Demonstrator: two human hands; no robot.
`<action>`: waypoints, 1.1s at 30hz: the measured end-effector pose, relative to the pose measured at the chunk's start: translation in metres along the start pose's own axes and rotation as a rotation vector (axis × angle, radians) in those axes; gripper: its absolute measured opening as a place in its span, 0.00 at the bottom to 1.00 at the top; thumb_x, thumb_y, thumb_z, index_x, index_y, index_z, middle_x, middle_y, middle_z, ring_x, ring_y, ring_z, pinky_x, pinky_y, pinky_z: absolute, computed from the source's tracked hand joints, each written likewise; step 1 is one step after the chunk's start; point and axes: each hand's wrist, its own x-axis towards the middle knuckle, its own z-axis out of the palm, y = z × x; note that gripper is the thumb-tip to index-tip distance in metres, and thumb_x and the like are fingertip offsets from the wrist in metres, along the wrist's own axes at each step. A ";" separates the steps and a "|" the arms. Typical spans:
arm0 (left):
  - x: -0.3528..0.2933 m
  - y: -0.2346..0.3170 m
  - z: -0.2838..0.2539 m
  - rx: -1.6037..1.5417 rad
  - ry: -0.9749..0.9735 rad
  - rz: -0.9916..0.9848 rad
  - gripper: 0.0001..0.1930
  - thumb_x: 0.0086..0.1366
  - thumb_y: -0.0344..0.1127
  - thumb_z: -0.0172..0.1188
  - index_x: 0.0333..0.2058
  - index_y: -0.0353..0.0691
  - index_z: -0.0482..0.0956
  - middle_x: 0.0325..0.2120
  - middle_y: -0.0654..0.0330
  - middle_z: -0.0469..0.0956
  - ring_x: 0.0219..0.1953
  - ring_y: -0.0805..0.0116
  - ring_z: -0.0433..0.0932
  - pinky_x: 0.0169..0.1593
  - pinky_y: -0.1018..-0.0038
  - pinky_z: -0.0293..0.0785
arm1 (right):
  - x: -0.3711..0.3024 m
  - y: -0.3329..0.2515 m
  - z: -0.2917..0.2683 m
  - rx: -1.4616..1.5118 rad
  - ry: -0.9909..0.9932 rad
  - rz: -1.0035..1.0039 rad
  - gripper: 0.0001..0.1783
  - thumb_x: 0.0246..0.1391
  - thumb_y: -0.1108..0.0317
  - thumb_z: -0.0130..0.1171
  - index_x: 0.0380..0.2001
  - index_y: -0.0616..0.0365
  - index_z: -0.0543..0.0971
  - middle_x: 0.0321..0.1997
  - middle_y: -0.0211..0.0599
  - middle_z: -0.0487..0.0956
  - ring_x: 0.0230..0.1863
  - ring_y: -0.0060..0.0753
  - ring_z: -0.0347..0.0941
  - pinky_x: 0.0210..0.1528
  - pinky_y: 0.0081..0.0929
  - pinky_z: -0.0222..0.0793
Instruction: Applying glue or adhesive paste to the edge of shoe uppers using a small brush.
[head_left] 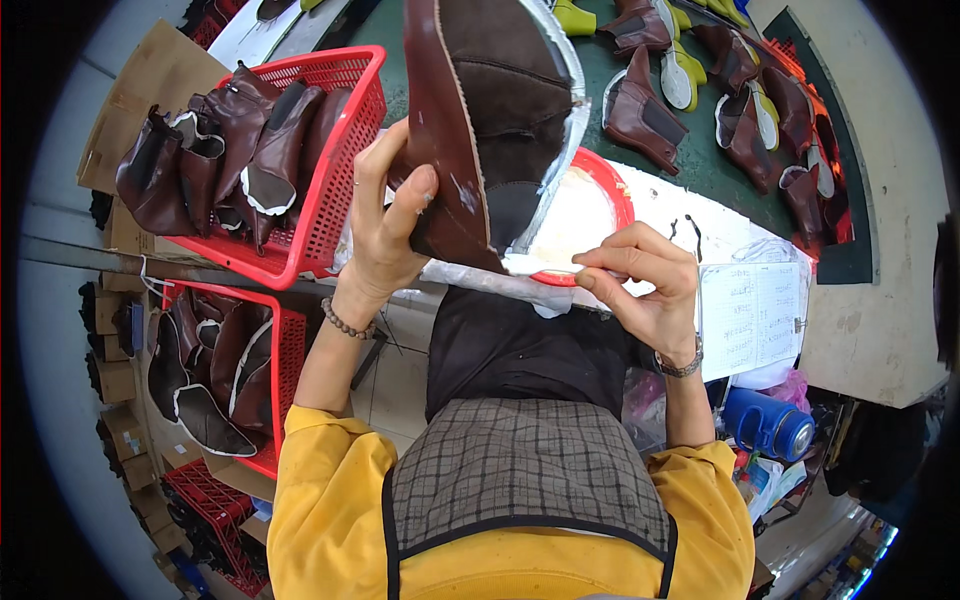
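My left hand (385, 220) grips a brown leather boot upper (448, 160), holding it up above my lap with its dark lining facing right. A band of white coating runs along the upper's open edge. Between the thumb and fingers of my right hand (645, 280) is a slim white brush (540, 264). Its head touches the upper's lower tip. Behind the upper, partly hidden, lies a red-rimmed basin (615, 185) with pale, creamy stuff in it.
Two red plastic baskets, an upper basket (345, 150) and a lower basket (290, 370), hold more brown uppers at left. Several boot uppers (640, 115) and yellow-green shoe lasts (682, 78) lie on the green table. At right are a written sheet (748, 315) and a blue flask (768, 425).
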 end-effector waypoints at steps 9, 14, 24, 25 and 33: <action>-0.068 -0.025 -0.078 -0.957 -0.218 -1.106 0.63 0.37 0.24 0.77 0.73 0.31 0.51 0.68 0.47 0.65 0.71 0.56 0.63 0.73 0.60 0.58 | 0.008 0.104 -0.015 -0.923 -0.075 0.096 0.07 0.51 0.63 0.70 0.31 0.52 0.88 0.30 0.32 0.81 0.32 0.40 0.80 0.34 0.35 0.75; -0.114 -0.030 -0.104 -1.082 -0.247 -1.070 0.55 0.42 0.29 0.75 0.71 0.30 0.56 0.65 0.46 0.69 0.66 0.51 0.70 0.70 0.56 0.64 | 0.021 0.078 -0.024 -0.564 0.054 0.146 0.06 0.51 0.67 0.72 0.33 0.54 0.89 0.32 0.32 0.82 0.32 0.34 0.80 0.32 0.29 0.74; -0.104 -0.021 -0.085 -1.233 -0.219 -1.106 0.54 0.44 0.31 0.74 0.71 0.30 0.56 0.64 0.45 0.70 0.65 0.50 0.71 0.68 0.53 0.67 | 0.021 0.045 -0.023 -0.111 0.124 0.016 0.08 0.50 0.76 0.73 0.36 0.61 0.88 0.33 0.34 0.83 0.31 0.23 0.78 0.33 0.19 0.71; -0.102 -0.029 -0.080 -1.249 -0.213 -1.107 0.54 0.44 0.31 0.74 0.71 0.30 0.56 0.63 0.45 0.70 0.65 0.50 0.71 0.68 0.53 0.67 | 0.018 0.045 -0.022 -0.054 0.128 0.034 0.08 0.50 0.76 0.73 0.36 0.61 0.88 0.33 0.35 0.83 0.30 0.24 0.77 0.32 0.20 0.71; -0.084 -0.023 -0.039 -1.376 -0.197 -1.146 0.54 0.45 0.33 0.74 0.70 0.30 0.57 0.63 0.45 0.71 0.65 0.49 0.72 0.66 0.51 0.69 | 0.063 0.044 -0.019 -0.182 0.018 -0.188 0.07 0.50 0.68 0.74 0.34 0.55 0.89 0.30 0.31 0.84 0.27 0.23 0.77 0.38 0.23 0.63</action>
